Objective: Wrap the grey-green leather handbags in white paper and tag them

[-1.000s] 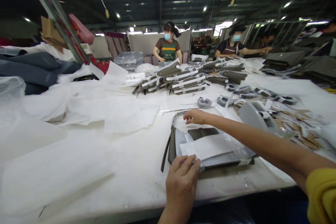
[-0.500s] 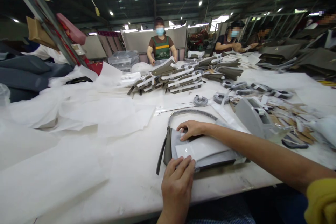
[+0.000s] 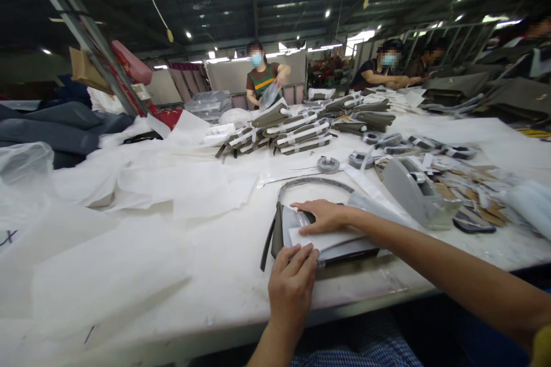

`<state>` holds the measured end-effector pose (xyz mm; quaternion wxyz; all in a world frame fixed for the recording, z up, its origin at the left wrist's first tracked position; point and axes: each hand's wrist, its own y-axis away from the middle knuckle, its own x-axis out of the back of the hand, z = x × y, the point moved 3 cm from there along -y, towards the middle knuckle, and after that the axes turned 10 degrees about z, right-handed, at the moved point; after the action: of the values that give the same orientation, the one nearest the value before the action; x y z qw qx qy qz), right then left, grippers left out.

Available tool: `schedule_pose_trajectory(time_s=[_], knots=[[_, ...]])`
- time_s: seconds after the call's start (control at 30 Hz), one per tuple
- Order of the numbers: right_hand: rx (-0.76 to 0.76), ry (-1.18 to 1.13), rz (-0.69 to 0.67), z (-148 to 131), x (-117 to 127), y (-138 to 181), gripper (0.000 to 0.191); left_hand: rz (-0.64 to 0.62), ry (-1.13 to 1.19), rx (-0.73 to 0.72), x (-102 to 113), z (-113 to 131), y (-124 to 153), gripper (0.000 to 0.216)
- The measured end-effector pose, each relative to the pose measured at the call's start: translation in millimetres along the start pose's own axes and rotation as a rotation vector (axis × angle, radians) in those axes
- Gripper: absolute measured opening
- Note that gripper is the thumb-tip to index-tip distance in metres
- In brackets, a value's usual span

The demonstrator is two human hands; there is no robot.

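Note:
A dark olive handbag lies flat in front of me, partly covered by white and pale grey wrapping sheets. Its strap, wrapped in clear film, curves out on the far side. My left hand rests on the bag's near edge, fingers stretched out over the white wrap. Across the upper part lies my right hand, its fingers extended and the thumb apart, pressing on the wrap. What is under the right palm is hidden.
A grey tape dispenser stands right of the bag. Rolled straps and cardboard pieces lie beyond it. White sheets spread to the left. Wrapped bags are piled farther back, where a masked co-worker stands.
My right hand has shifted slightly right and flattened over the wrap. The left hand stays at the near edge. The co-worker opposite has raised an arm with clear plastic.

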<state>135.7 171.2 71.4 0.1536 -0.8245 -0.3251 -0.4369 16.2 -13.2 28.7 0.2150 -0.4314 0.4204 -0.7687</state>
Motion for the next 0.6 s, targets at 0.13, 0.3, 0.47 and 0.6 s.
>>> schedule_pose_trajectory(time_s=[0.13, 0.3, 0.47, 0.6], knots=[[-0.039, 0.153, -0.034, -2, -6, 4, 0.105, -0.01, 0.008, 0.003, 0, 0, 0, 0.036], [-0.111, 0.136, 0.066, -1, -8, -2, 0.08, -0.018, 0.002, -0.011, 0, 0, 0, 0.038], [-0.078, 0.103, 0.178, 4, -11, -4, 0.057, -0.024, -0.002, -0.01, 0, 1, -1, 0.038], [-0.049, 0.081, 0.31, 8, -7, -3, 0.038, -0.031, 0.011, -0.032, 3, 5, -3, 0.036]])
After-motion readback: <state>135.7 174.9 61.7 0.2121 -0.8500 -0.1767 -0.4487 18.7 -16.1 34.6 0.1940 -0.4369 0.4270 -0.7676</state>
